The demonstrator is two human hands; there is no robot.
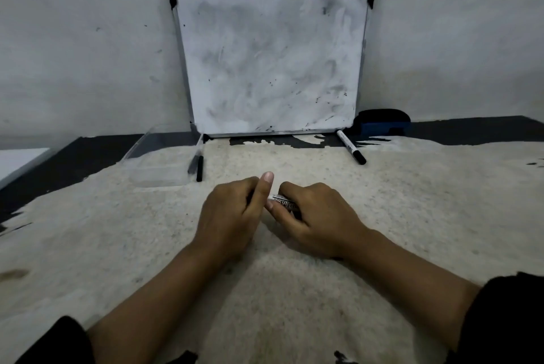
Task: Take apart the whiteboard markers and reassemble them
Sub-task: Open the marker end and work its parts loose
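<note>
Both hands meet at the middle of the table over one whiteboard marker (282,202), white with black lettering. My right hand (315,219) is closed around its barrel. My left hand (232,213) grips the marker's left end, thumb raised; that end is hidden by the fingers. A second marker (351,147), white with a black cap, lies to the far right by the whiteboard's lower corner. A black marker part (200,168) lies beside a clear tray on the left.
A smudged whiteboard (270,60) leans on the wall at the back. A blue-black eraser (382,123) sits right of it. The clear plastic tray (163,163) stands at the left. A worn pale cloth (412,201) covers the dark table.
</note>
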